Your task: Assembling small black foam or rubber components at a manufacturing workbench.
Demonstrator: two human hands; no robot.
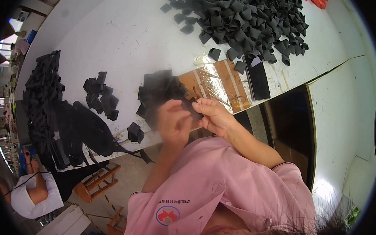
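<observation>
A small dark piece of flat, folded material (192,109), black and fabric-like, is between my two hands above the table's near edge. My right hand (215,114) pinches its right side with thumb and fingers. My left hand (173,122) is curled at its left side, fingertips against it and slightly blurred. Beneath and behind the left hand lies a stack of similar flat black pieces (157,90). One loose folded black piece (135,132) rests by the table edge, left of my left hand.
A large heap of folded black pieces (244,22) covers the far table. Taped brown cardboard (224,79) and a flat black rectangular object (258,80) lie right. More black pieces (42,97) and a black cloth item (87,127) lie left. A wooden stool (96,183) stands below; a person in white (37,194) sits left.
</observation>
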